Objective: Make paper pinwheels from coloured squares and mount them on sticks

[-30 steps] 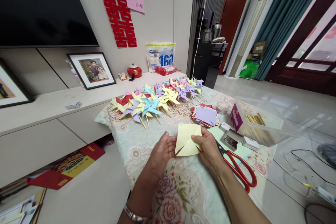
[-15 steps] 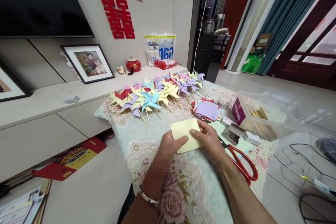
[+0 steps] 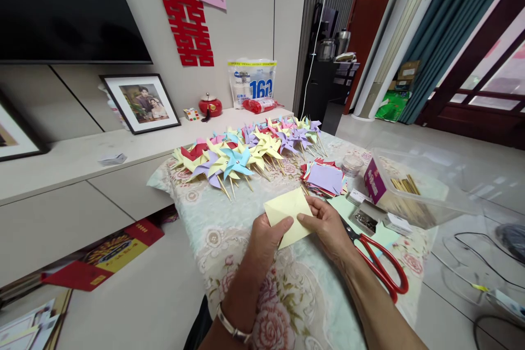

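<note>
Both hands hold a pale yellow square of paper with diagonal creases, just above the flowered tablecloth. My left hand pinches its near left edge, thumb on top. My right hand pinches the right side, fingers closed on the sheet. Red-handled scissors lie just right of my right hand. A stack of coloured paper squares sits beyond the sheet.
Several finished paper pinwheels on sticks lie across the far side of the table. A clear plastic box of wooden sticks, a small box of pins and a round tub stand at the right. A low cabinet runs along the left.
The yellow sheet went from standing tilted toward me with a flap lifted to lying flatter between both hands. My thumbs now press on top of it.
</note>
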Demonstrator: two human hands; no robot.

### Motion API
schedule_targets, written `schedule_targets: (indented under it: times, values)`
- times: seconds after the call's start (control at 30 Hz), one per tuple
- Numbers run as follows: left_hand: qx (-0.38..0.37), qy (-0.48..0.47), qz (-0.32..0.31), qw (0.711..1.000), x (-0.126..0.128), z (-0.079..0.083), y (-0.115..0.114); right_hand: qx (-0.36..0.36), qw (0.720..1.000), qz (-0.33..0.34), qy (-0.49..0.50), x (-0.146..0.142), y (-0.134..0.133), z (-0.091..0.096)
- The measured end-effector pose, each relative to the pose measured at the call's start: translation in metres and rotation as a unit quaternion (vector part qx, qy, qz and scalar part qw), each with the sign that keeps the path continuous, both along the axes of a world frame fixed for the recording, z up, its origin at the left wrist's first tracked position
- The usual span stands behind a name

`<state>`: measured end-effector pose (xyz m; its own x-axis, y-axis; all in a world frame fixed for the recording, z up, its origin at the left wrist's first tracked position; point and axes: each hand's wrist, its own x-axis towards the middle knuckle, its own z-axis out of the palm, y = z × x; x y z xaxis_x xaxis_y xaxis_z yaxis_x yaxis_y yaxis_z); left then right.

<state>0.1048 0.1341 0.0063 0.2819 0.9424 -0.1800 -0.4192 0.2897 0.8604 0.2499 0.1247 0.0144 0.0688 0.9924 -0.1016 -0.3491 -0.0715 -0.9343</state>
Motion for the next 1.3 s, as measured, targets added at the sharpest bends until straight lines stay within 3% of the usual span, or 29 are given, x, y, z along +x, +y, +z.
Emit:
schedule_targets:
  times: [0.43, 0.83, 1.17, 1.3]
  values:
    - [-0.014, -0.014, 0.042, 0.999, 0.0, 0.006, -0.003, -0.005, 0.999, 0.033, 0.034, 0.001, -0.004, 0.0]
    - [-0.006, -0.028, 0.027, 0.999, -0.001, 0.007, -0.004, 0.004, 0.998, 0.054, 0.042, -0.002, -0.006, 0.005]
    - [-0.029, -0.07, 0.07, 0.995, 0.0, 0.008, -0.004, -0.009, 0.995, -0.002, 0.102, 0.001, -0.002, 0.008]
    - [-0.031, -0.073, 0.084, 0.993, 0.0, 0.006, -0.002, -0.001, 0.997, 0.023, 0.075, 0.003, -0.002, 0.006]
